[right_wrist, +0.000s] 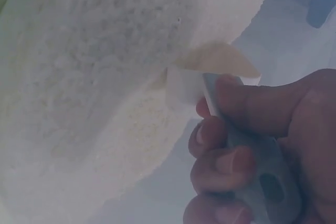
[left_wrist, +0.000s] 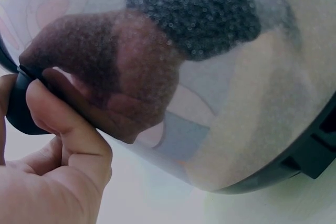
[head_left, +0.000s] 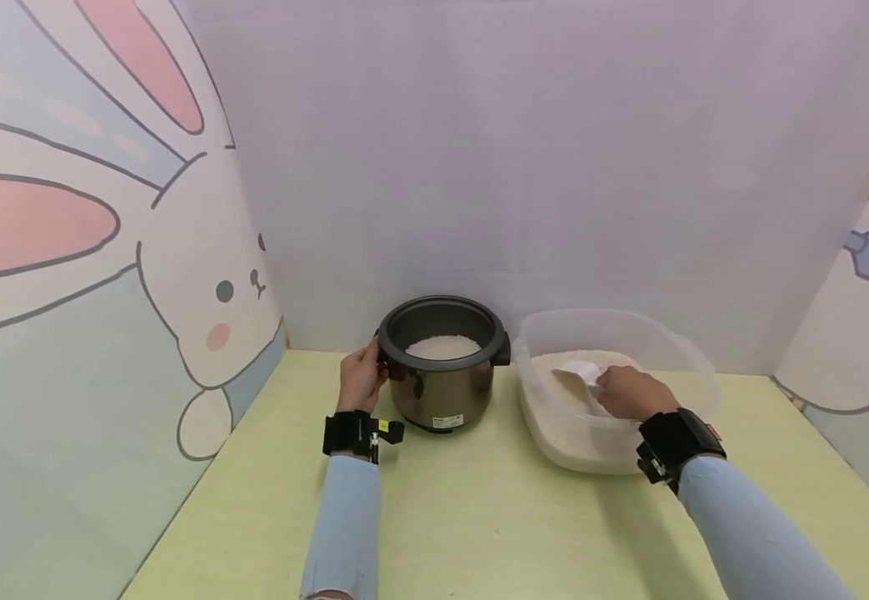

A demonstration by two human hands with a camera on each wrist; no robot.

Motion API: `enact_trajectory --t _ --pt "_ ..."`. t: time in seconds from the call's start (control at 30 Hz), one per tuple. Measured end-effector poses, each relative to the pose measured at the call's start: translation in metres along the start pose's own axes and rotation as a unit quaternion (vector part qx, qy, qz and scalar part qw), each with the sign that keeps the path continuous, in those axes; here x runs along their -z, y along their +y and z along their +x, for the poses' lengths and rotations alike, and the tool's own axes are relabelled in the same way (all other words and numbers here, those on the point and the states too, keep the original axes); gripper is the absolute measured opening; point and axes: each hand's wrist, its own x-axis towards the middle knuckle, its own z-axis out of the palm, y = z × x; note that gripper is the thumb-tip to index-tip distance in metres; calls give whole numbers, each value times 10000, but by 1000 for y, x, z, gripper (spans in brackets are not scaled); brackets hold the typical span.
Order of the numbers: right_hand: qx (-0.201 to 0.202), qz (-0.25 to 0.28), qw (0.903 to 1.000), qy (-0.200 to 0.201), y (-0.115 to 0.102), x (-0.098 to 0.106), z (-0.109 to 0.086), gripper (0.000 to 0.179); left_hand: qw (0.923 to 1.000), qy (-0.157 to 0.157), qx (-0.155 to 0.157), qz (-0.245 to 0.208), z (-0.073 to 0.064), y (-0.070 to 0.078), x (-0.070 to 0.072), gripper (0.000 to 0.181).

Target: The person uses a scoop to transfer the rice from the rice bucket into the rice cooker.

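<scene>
A dark rice cooker (head_left: 441,392) stands lidless at the back, with white rice (head_left: 443,347) inside its pot. My left hand (head_left: 360,379) grips the cooker's left side handle (left_wrist: 23,106), thumb on the near side. To the right, a translucent plastic tub (head_left: 692,354) holds a bed of rice (right_wrist: 100,77). Over that rice my right hand (head_left: 632,393) holds a white scoop (head_left: 580,367), fingers curled round its flat grey-looking handle (right_wrist: 273,182). Rice shows in the scoop's cup (right_wrist: 184,85), which is tilted low at the rice surface.
Both vessels stand on a pale green table (head_left: 479,517) close to the plain back wall (head_left: 509,167). A panel with a cartoon rabbit (head_left: 202,275) borders the left side, and another printed panel (head_left: 846,333) the right. The cooker's right handle (head_left: 503,350) sits near the tub's rim.
</scene>
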Motion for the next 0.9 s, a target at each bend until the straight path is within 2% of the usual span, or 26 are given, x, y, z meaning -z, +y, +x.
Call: enact_trajectory --t 0.13,0.27,0.5,0.67,0.77,0.9 --pt "111 342 9994 -1 2 -1 4 36 9999 13 -99 18 -1 2 0 34" --pt "202 532 9984 -77 4 -1 7 38 10000 26 -31 4 -2 3 -1 34" --pt "290 559 9975 -314 5 0 7 25 9998 -116 77 -114 -7 6 -1 34" --pt "337 677 9964 -393 5 1 7 21 9999 -40 115 -53 -8 6 -1 35" --pt "384 888 9942 -475 5 1 7 26 10000 42 56 -23 -5 3 -1 35" --pt "374 1284 9893 -585 5 3 5 34 10000 -13 13 -56 -4 2 -2 34"
